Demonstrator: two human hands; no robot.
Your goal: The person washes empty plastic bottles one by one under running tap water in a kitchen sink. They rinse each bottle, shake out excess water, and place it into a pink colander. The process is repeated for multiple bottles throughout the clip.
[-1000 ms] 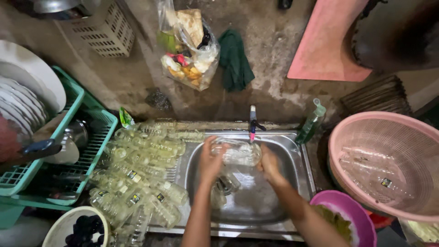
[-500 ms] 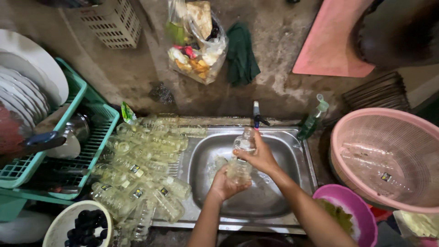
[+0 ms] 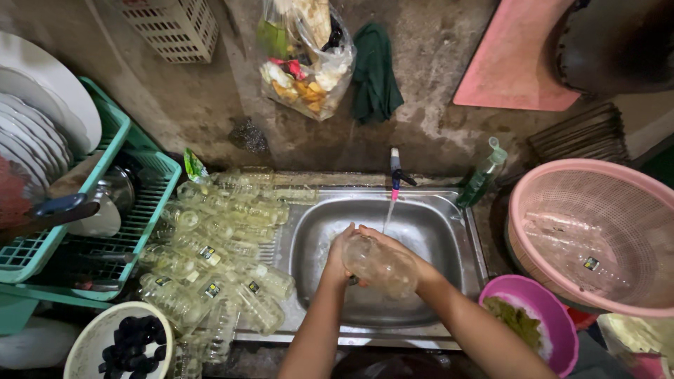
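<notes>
Head view, looking down on a steel sink [image 3: 449, 231]. Both hands hold a clear plastic bottle [image 3: 379, 267] over the basin, just below the thin stream from the tap [image 3: 394, 172]: left hand [image 3: 338, 254] closed around the bottle's near-left end, right hand [image 3: 393, 247] wrapped over its top. Left of the sink, a heap of clear bottles [image 3: 210, 245] covers the drainboard. Right of the sink, a pink basket [image 3: 597, 231] holds more bottles.
</notes>
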